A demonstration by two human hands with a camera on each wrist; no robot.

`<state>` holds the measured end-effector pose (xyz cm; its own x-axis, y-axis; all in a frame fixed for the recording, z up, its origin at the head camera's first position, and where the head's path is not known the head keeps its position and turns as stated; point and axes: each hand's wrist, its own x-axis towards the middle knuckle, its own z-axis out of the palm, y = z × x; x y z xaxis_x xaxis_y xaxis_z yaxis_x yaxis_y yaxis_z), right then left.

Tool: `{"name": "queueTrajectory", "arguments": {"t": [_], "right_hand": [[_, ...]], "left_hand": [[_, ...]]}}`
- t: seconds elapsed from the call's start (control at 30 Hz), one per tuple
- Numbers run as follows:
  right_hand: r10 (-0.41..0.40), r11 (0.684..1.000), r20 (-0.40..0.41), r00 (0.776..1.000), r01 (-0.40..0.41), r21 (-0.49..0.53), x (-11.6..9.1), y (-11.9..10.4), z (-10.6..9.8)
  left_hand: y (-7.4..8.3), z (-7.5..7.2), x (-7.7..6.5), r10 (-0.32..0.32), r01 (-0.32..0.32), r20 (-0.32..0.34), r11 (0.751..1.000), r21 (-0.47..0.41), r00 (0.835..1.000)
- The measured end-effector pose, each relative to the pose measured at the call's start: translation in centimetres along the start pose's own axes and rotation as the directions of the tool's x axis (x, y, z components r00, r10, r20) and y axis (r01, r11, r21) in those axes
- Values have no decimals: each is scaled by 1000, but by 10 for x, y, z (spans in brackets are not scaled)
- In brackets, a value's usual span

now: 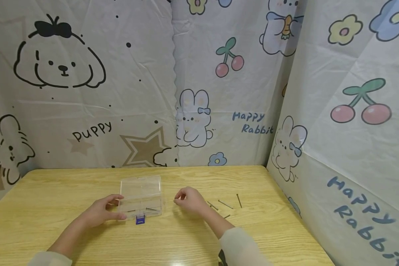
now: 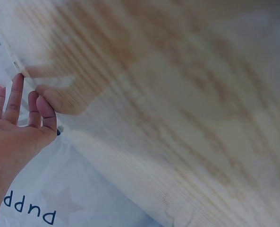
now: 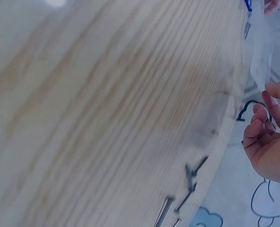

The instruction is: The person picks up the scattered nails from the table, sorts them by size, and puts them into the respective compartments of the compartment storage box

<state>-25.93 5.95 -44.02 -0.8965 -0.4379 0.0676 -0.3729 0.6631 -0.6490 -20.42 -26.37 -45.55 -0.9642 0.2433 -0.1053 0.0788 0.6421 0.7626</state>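
Observation:
A clear plastic box (image 1: 140, 196) lies with its lid raised and a blue latch (image 1: 140, 220) at the front. Two thin metal screws or nails (image 1: 151, 209) are inside. At its left side, my left hand (image 1: 99, 212) grips the box between thumb and fingers; in the left wrist view, fingertips (image 2: 18, 80) touch its edge. Right of the box, my right hand (image 1: 190, 199) pinches thumb and forefinger together. A thin pale piece shows faintly at the fingertips, its kind unclear. In the right wrist view, the right hand (image 3: 272, 137) has its other fingers curled.
Several loose screws or nails (image 1: 225, 204) lie on the wooden table (image 1: 186, 240) to the right of the right hand. Behind the table and along its right side hangs a printed cloth (image 1: 139, 81).

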Motion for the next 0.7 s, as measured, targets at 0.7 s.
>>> {"name": "queueTrajectory", "arguments": {"t": [0.7], "right_hand": [[55, 997, -66, 996, -59, -50, -26, 53, -42]], "left_hand": [[2, 0, 0, 7, -7, 0, 1000, 11, 1000]]}}
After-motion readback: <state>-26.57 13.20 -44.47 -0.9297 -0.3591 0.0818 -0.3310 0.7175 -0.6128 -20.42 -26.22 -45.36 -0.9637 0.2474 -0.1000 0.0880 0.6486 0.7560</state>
